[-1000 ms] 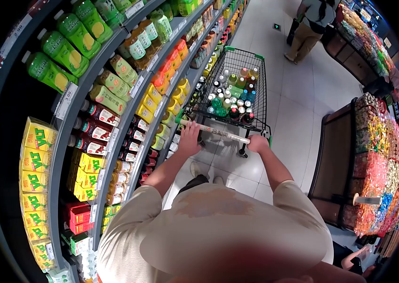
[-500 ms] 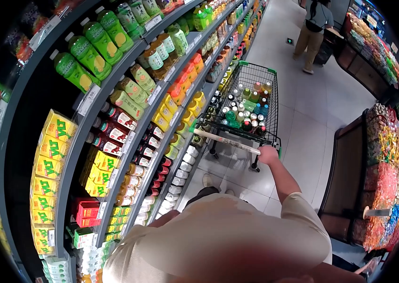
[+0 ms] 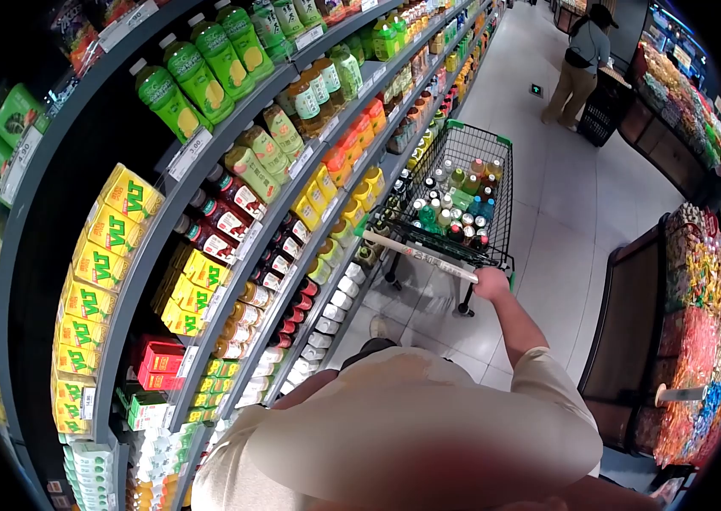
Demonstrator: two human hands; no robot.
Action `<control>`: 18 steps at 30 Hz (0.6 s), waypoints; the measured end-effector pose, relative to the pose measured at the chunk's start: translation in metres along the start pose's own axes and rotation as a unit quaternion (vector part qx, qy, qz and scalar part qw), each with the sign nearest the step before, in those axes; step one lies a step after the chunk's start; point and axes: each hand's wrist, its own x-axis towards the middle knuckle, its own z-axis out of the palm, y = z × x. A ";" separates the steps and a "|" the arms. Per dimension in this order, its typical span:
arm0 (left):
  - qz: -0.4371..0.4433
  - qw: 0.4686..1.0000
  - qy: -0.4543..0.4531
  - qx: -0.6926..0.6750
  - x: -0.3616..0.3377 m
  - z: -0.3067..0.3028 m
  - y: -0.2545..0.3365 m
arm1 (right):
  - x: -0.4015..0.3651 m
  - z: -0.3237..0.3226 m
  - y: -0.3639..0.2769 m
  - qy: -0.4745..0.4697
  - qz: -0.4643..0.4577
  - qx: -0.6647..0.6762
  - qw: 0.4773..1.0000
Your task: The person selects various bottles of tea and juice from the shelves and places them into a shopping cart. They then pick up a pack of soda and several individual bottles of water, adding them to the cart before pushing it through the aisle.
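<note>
My right hand is wrapped round the right end of the pale handle of a shopping cart. The green-trimmed wire cart holds many upright bottles, some green, some blue, many with white caps. Part of my left arm shows beside my shirt; the left hand itself is out of sight. The cart stands close alongside the drink shelves on the left.
Long shelves carry bottled teas, yellow VLT boxes and red boxes. At right stands a bin of wrapped sweets with a scoop handle. Further up the aisle a person stands by a black basket.
The view has shifted slightly, so shelves and cart appear a little lower or further right. The person ahead now shows more fully. My right hand keeps its hold on the handle.
</note>
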 end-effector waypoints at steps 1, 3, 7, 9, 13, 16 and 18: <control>0.006 1.000 0.002 0.001 0.002 0.002 0.006 | -0.001 0.000 -0.001 -0.003 0.003 0.003 1.000; 0.017 1.000 0.001 0.005 0.004 0.004 0.015 | -0.004 0.002 -0.001 0.008 -0.009 0.012 1.000; 0.026 0.999 -0.009 0.030 0.008 0.007 0.015 | -0.012 0.002 -0.003 0.018 -0.017 0.010 1.000; 0.028 0.998 -0.017 0.049 0.008 0.006 0.013 | -0.015 0.007 -0.001 0.032 -0.028 0.000 0.999; 0.029 0.995 -0.033 0.091 0.005 0.004 0.010 | -0.019 0.020 0.001 0.035 -0.034 0.009 0.999; 0.036 0.991 -0.036 0.120 0.004 0.001 0.011 | -0.025 0.021 -0.002 0.030 -0.034 0.004 0.999; 0.048 0.988 -0.036 0.144 0.007 -0.001 0.016 | -0.031 0.021 -0.006 0.035 -0.033 0.011 0.999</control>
